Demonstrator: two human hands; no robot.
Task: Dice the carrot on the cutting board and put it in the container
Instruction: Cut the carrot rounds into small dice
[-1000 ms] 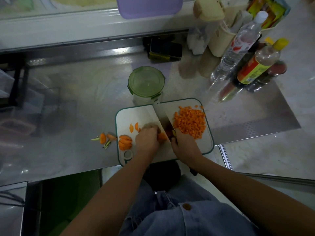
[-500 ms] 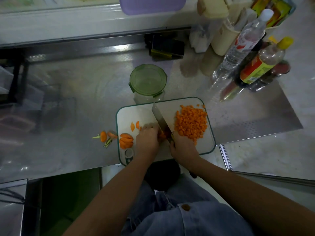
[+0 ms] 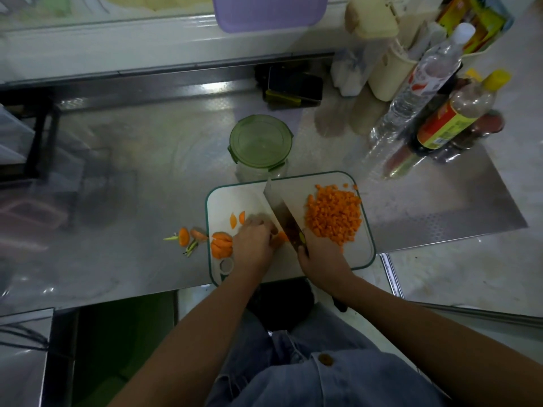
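Carrot (image 3: 282,237) pinned by my left hand (image 3: 253,245), right hand (image 3: 318,259) clamped on knife (image 3: 283,214).
Blade beside my fingertips (image 3: 271,230); a slip could nick them.

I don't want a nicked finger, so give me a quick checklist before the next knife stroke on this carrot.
1. Knife gripped by right hand: ok.
2. Left hand pinning the carrot piece: ok.
3. Left fingertips clear of the blade: cannot tell, they sit very close.
4. Diced pile out of the blade's path, to its right: ok.
5. Cutting board fully on the counter: not ok, near edge overhangs.
6. Container open for dice: not ok, lid on.
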